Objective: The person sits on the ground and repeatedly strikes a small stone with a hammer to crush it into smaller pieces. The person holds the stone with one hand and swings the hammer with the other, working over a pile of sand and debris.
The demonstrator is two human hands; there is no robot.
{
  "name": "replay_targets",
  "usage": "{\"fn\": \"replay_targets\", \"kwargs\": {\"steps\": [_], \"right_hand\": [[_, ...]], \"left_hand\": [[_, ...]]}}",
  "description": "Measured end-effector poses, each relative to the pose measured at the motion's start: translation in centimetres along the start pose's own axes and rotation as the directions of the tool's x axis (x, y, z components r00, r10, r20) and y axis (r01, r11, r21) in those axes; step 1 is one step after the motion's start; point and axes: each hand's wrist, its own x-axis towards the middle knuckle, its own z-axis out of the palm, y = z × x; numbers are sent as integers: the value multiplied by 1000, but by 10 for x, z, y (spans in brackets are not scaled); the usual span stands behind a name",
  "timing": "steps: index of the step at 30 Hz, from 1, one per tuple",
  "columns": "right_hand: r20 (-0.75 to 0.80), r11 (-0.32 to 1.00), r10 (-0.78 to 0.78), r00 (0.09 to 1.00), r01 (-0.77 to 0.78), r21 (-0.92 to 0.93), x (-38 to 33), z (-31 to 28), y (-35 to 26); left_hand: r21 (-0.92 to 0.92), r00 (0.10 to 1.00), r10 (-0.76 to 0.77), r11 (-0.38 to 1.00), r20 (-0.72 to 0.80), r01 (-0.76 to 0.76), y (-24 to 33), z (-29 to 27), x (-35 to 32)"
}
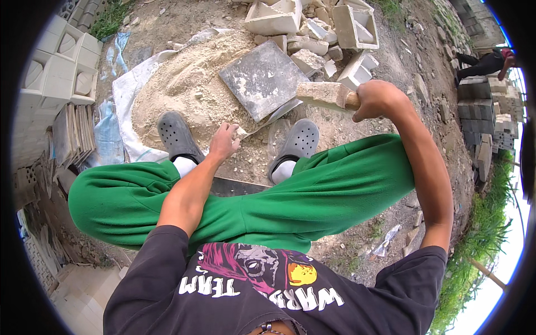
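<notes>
Breaking stone, mid-swing by the look of it. Right hand (375, 99): fingers closed round the handle of a raised wooden mallet (326, 96), head jutting left of the knuckles. Left hand (224, 140): fingertips pinching a pale stone chunk (240, 132) on the ground between two grey clogs (177, 135), beside the grey slab (262, 78). Next move likely needs a true downward blow clear of those fingertips.
</notes>
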Motion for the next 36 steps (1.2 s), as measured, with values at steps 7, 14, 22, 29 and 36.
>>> {"fn": "replay_targets", "kwargs": {"steps": [7,14,22,29,36], "right_hand": [[50,998,1,999,2,-56,5,4,-5],[-125,1000,4,992,-1,25,-3,14,-16],[-362,696,24,932,244,675,68,2,-47],[-316,24,388,866,333,943,169,91,-177],[-224,453,398,890,22,891,187,133,-183]], "left_hand": [[-60,972,22,998,-233,-37,43,-31,100],[-56,995,-47,998,-91,42,35,-33,162],[-182,990,-39,983,-133,14,22,-34,157],[-241,982,-111,968,-155,71,17,-27,158],[-266,963,-233,945,-133,192,22,-25,159]]}}
